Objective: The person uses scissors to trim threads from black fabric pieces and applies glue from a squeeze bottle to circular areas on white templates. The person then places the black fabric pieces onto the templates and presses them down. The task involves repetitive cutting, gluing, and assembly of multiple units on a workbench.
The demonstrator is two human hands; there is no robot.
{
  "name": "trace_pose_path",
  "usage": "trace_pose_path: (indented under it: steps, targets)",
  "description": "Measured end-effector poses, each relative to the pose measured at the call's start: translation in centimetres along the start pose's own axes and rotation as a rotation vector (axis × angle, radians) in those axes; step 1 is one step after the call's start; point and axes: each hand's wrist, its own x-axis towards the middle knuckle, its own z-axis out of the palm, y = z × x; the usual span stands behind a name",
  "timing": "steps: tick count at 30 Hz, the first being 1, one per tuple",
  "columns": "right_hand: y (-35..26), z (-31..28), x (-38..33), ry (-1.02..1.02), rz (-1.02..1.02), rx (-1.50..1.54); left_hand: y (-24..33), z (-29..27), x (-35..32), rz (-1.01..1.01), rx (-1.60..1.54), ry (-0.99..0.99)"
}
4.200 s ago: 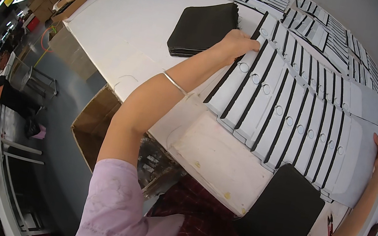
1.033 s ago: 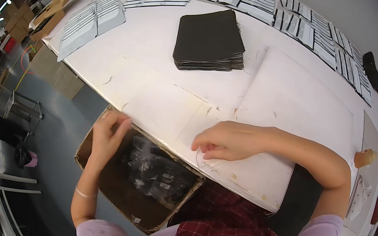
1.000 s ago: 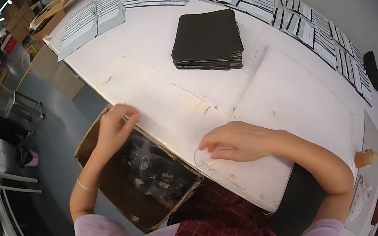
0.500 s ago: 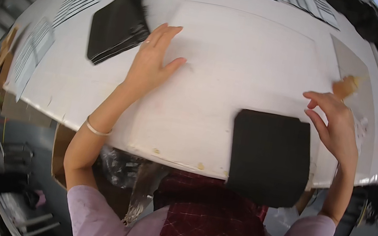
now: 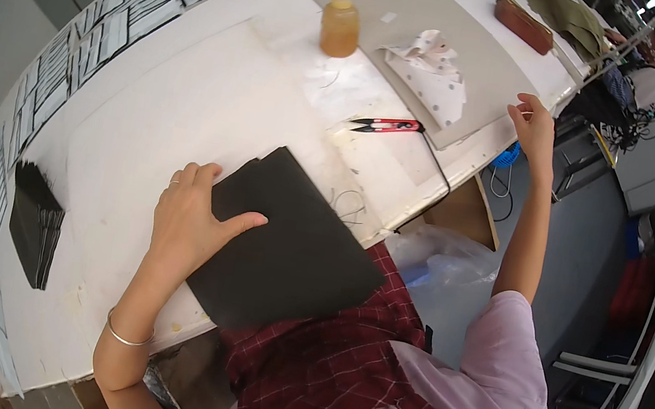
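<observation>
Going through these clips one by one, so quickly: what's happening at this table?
A person in a pink top and red checked apron stands at a white table. The left hand lies flat on a black sheet that juts over the near edge. The right hand is open, reaching to the table's right edge near a grey board. On that side sit an amber glue bottle, a dotted cloth and red snips. A stack of black sheets lies to the left.
</observation>
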Motion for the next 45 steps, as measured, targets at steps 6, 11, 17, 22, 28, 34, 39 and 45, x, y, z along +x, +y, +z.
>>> trace_pose_path:
  steps: [6,11,17,22,28,34,39,45]
  targets:
    - [13.2,2.4,7.0,0.136,0.237,-0.255,-0.1,3.1,1.1,-0.039,-0.203,0.113]
    - [8.7,2.5,8.8,-0.058,0.346,-0.223,-1.3,3.1,0.6,-0.063,-0.266,0.225]
    - [13.2,1.8,12.0,-0.161,0.401,0.005,-5.4,2.9,1.9,-0.203,-0.375,0.313]
    - [9.4,3.5,12.0,-0.092,0.282,-0.294,-6.9,1.9,2.4,-0.225,-0.418,0.323]
    - [7.3,3.0,12.8,-0.145,0.225,-0.461,-6.5,2.0,2.5,-0.265,-0.460,0.273]
    - [6.3,3.5,11.8,0.012,0.106,-0.536,-6.9,2.2,2.4,-0.222,-0.427,0.292]
    - [4.3,2.7,11.1,0.090,-0.003,-0.648,-6.9,2.3,2.5,-0.214,-0.439,0.292]
    - [6.2,1.1,10.2,0.175,0.425,0.797,-6.9,2.4,2.5,-0.236,-0.449,0.264]
